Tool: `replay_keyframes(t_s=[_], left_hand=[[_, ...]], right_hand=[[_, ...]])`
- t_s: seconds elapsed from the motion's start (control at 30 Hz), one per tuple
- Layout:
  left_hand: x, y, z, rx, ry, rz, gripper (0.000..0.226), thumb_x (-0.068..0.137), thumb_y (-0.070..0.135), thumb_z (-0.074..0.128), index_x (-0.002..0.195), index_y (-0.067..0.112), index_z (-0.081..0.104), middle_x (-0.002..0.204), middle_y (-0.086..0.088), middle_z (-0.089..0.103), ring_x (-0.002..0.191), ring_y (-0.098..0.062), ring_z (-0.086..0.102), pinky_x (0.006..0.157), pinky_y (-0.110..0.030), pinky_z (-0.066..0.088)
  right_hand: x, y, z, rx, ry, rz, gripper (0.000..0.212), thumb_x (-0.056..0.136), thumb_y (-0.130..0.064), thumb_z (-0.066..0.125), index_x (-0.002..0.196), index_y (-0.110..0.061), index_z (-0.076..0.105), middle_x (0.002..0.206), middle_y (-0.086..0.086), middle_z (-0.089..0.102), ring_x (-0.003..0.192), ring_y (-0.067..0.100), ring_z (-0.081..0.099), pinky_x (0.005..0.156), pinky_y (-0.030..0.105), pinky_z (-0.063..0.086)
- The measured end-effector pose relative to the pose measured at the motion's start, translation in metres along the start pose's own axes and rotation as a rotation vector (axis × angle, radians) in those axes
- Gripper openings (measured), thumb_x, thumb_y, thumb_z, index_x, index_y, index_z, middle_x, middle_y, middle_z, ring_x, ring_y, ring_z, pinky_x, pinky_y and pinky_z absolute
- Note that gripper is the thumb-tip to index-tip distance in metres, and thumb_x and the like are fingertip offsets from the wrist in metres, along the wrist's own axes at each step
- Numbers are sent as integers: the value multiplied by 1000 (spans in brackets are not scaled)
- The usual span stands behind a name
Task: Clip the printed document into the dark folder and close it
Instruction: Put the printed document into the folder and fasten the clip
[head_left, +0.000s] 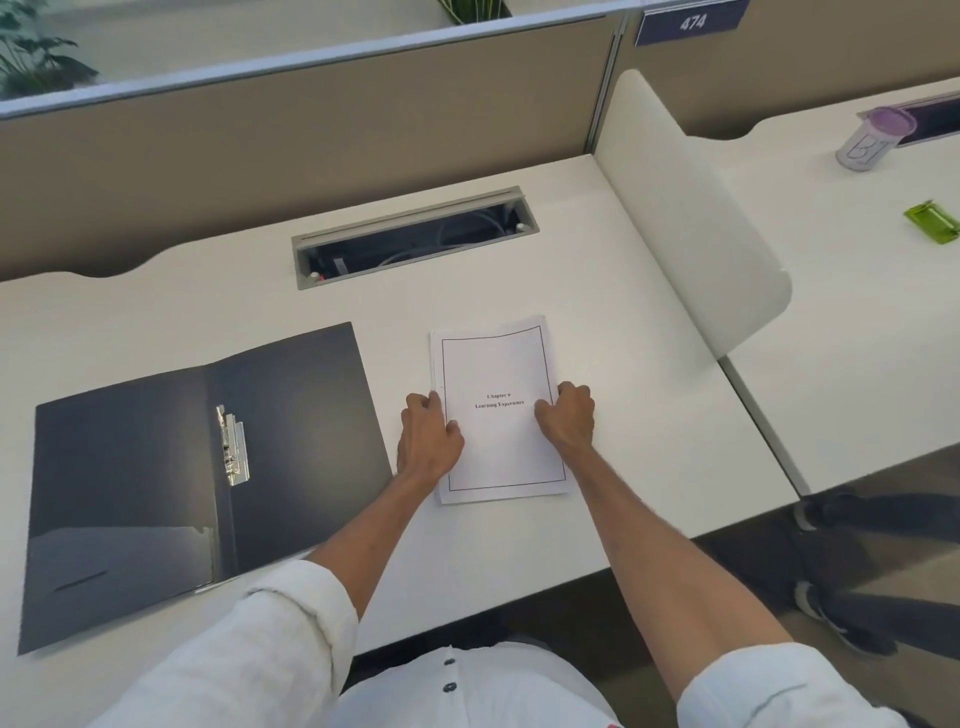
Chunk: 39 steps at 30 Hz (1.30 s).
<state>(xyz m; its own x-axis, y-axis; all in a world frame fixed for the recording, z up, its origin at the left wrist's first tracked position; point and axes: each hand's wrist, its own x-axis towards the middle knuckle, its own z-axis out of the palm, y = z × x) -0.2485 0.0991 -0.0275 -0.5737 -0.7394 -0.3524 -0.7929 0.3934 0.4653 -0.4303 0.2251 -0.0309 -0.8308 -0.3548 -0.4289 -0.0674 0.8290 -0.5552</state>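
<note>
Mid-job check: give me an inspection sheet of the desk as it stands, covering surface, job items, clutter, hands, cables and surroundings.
Surface: white desk, flat, bare around the work.
Job's things: dark folder lies open at left, metal clip by its spine; printed document, a slightly uneven stack, lies apart to its right.
Clutter: nothing seen on this desk; purple-lidded cup and green object on the neighbouring desk.
Hands: left hand and right hand grip the document's side edges.
Cables: some inside the open cable tray.
Surroundings: partition panel, white divider, sign 474.
</note>
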Motion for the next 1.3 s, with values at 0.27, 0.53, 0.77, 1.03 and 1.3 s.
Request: replay_keyframes(t_s=[0.27,0.53,0.77,1.03,1.3], left_hand=[[10,-15,-6,-75,-23,34,41,106,20,52,142,1,54,145,-15,44,118,-37,60,96,-48,54],[5,-48,-16,-181,5,64,58,110,26,51,165,10,40,150,-13,50,121,-32,63,108,-48,53],[-17,-70,-59,-360,154,4,39,111,19,49,149,14,54,99,-2,71,91,-30,70,89,-49,61],[-43,-147,-100,-357,372,-163,42,107,7,54,148,13,60,101,-7,77,88,-25,73,84,-41,63],[-66,-213,-112,-398,371,-363,35,103,5,53,128,14,76,116,-6,80,100,-25,74,92,-37,62]], right_hand=[[-9,-7,-4,75,-2,-74,22,102,-24,50,120,-11,53,102,11,68,93,37,63,82,44,52],[-15,-16,-7,225,34,-159,17,95,-19,52,80,-12,50,67,-2,53,67,28,48,65,37,38],[-34,-66,14,384,-85,-285,32,95,-23,56,68,-39,57,60,-22,55,66,16,47,67,32,38],[-71,-123,85,356,-221,-340,30,96,-21,57,70,-37,55,59,-24,56,64,12,48,68,32,39],[-103,-149,145,343,-294,-287,25,97,-18,56,74,-29,60,68,-14,59,69,19,51,66,31,41]])
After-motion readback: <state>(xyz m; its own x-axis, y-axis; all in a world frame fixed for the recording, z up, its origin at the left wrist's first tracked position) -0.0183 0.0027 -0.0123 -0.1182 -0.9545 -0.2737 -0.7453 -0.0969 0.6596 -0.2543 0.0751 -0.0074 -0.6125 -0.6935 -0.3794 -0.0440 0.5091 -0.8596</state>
